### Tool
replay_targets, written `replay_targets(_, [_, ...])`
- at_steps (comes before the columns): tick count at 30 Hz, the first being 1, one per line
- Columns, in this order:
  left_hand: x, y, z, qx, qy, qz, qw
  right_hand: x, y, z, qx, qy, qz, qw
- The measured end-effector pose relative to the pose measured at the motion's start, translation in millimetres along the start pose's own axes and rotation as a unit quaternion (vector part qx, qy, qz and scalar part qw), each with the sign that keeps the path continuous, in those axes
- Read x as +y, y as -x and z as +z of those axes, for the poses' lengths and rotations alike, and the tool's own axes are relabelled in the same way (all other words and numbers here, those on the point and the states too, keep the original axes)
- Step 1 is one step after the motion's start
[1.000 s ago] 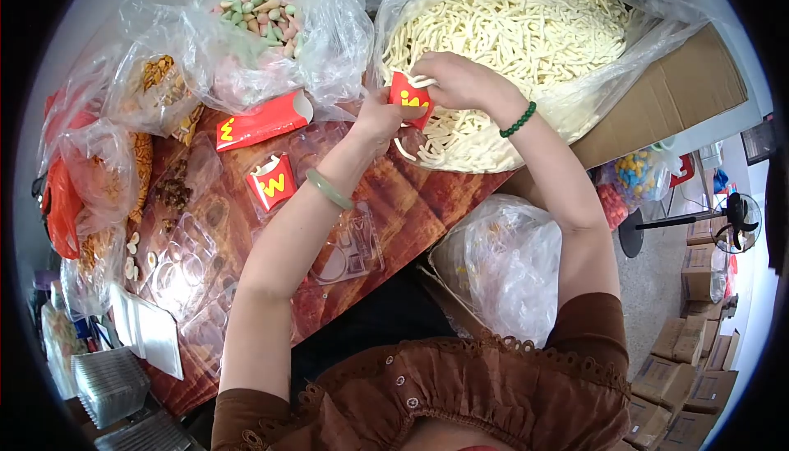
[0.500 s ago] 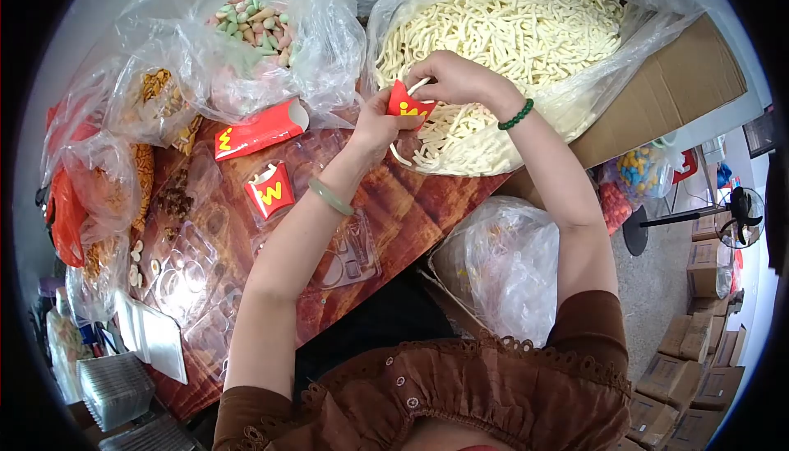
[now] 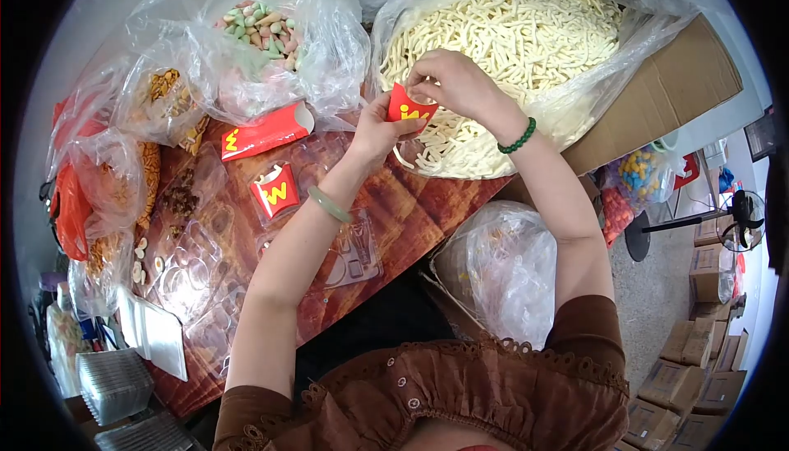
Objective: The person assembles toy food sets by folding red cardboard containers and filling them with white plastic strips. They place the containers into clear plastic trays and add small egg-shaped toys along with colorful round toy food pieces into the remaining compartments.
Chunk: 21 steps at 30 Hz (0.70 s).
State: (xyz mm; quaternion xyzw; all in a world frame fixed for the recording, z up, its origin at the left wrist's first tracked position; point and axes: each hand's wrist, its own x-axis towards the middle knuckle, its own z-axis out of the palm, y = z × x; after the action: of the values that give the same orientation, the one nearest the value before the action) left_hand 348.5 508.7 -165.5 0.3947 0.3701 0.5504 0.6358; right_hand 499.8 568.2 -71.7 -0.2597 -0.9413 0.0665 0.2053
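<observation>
In my left hand is a small red fries carton with a yellow letter mark, gripped at its side and tilted. At the carton's mouth, the fingers of my right hand are pinched together; what they hold, if anything, is hidden. Right behind both hands lies a big clear bag filled with pale yellow fry-shaped sticks. Some sticks spill toward the bag's near edge beside the carton. A second red carton with sticks in it lies on the table, left of my left forearm.
A larger red carton lies on the wooden table. Behind it is a clear bag of pastel cone-shaped pieces. Clear plastic trays lie by my left forearm. A bag-lined box stands below the table edge.
The pale stick visible between my right fingers earlier is out of sight now. My right fingers have closed in lower at the carton's mouth. The left hand keeps its grip.
</observation>
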Motion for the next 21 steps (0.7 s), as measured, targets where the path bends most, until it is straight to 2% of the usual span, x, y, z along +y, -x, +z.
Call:
replay_targets(1, [-0.8,0.5,0.1,-0.005,0.001,0.012,1.0,-4.0,0.7,1.4,0.002,0.0,0.0,1.0])
replay_targets(3, [-1.2,0.0,-0.5,-0.002,0.012,0.014,1.0,-15.0,2.3,5.3,-0.04,-0.052,0.083,0.994])
replay_targets(4, [-1.6,0.4,0.3,0.0,0.025,0.014,1.0,-17.1,0.9,4.6,-0.04,-0.051,0.083,0.994])
replay_targets(6, [-5.7,2.4,-1.1,-0.009,0.024,0.025,0.999,-19.8,-0.1,2.2,-0.128,-0.103,0.124,0.979])
replay_targets(7, [-6.9,3.0,-2.7,-0.017,0.022,0.037,0.999,-19.1,2.1,0.0,-0.126,-0.102,0.124,0.979])
replay_targets(9, [-6.1,5.6,-4.4,-0.001,0.041,0.042,0.998,-17.8,6.7,-8.3,0.004,-0.204,0.102,0.974])
replay_targets(10, [-5.7,9.5,-4.8,0.016,0.063,0.043,0.997,-19.9,10.3,-11.9,0.003,-0.205,0.1,0.974])
replay_targets(12, [0.4,17.3,-5.7,0.019,0.064,0.055,0.996,-25.2,19.2,-22.0,0.136,-0.111,0.188,0.966])
replay_targets(13, [3.3,21.4,-5.4,0.019,0.063,0.065,0.996,-19.5,24.6,-17.7,0.114,-0.096,0.229,0.962])
replay_targets(14, [3.1,24.9,-5.5,0.017,0.063,0.064,0.996,-18.8,28.2,-12.5,0.115,-0.096,0.23,0.962])
replay_targets(16, [2.7,30.6,-5.2,0.008,0.039,0.083,0.996,-25.0,32.3,-8.4,0.053,-0.2,0.253,0.945])
replay_targets(17, [1.6,33.9,-4.5,0.008,0.039,0.083,0.996,-29.8,33.4,-4.4,0.094,-0.224,0.223,0.944])
replay_targets(21, [2.0,50.3,-6.0,0.029,0.01,0.116,0.993,-47.8,29.1,6.2,0.096,-0.208,0.24,0.943])
